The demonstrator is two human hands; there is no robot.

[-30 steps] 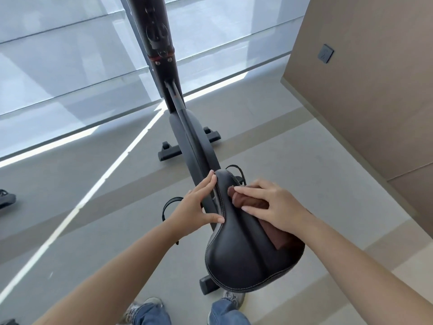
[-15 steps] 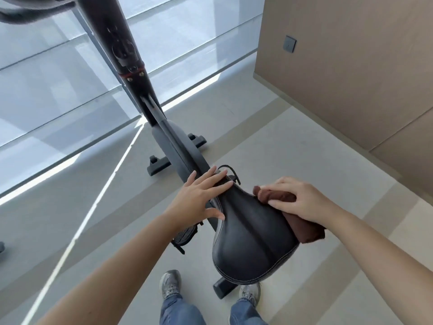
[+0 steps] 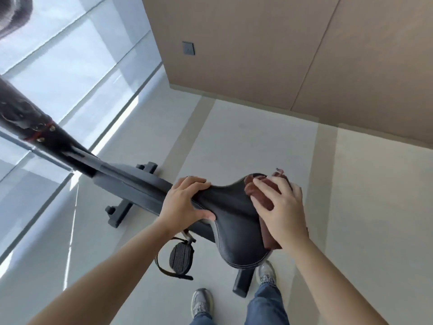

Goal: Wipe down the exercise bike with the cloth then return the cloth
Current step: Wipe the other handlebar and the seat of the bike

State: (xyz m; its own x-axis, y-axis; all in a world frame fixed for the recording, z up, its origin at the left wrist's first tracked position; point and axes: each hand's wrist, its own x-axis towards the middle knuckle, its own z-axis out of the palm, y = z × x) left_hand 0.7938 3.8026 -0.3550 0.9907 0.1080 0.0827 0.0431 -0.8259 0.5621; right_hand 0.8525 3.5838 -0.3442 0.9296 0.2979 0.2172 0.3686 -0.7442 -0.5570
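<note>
The left hand (image 3: 185,204) grips the saddle (image 3: 232,216) nose; the right hand (image 3: 284,209), fingers flat, presses the cloth (image 3: 260,198) on it. Pale floor (image 3: 246,141), tan wall (image 3: 257,55), window (image 3: 58,66) left.

no readable text or number shows on the exercise bike (image 3: 131,184) or cloth (image 3: 268,241).

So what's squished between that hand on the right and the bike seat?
The brown cloth: the right hand presses it flat against the black seat, as the head view shows.
</note>
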